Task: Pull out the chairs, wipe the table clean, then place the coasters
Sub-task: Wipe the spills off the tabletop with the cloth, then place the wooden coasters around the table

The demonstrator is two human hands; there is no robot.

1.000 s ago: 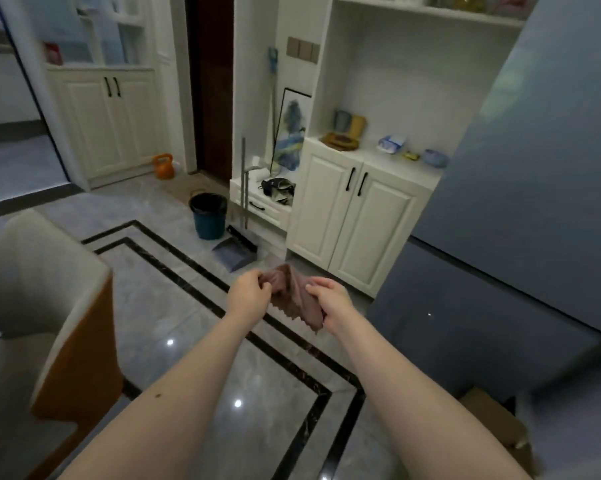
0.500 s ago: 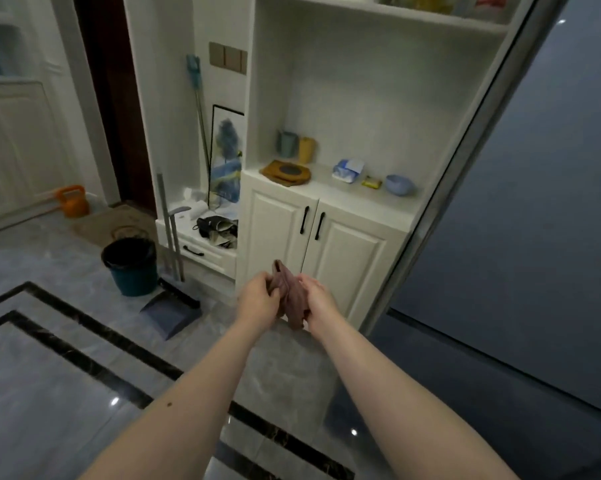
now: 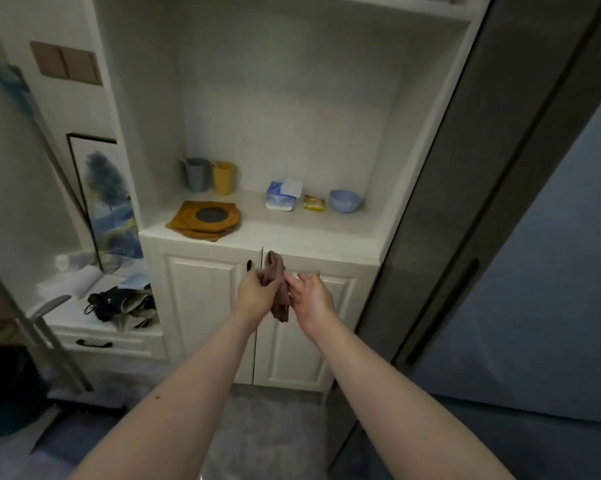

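Both hands meet: left hand (image 3: 257,294) clenches cloth (image 3: 278,292), right hand (image 3: 309,294) fingers loose beside it.

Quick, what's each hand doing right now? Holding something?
Left hand: fingers curled round the brown cloth, holding it.
Right hand: open, fingers spread beside the cloth, gripping nothing.

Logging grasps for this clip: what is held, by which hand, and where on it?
The left hand grips the cloth around its bunched upper part. The right hand is open beside it, holding nothing.
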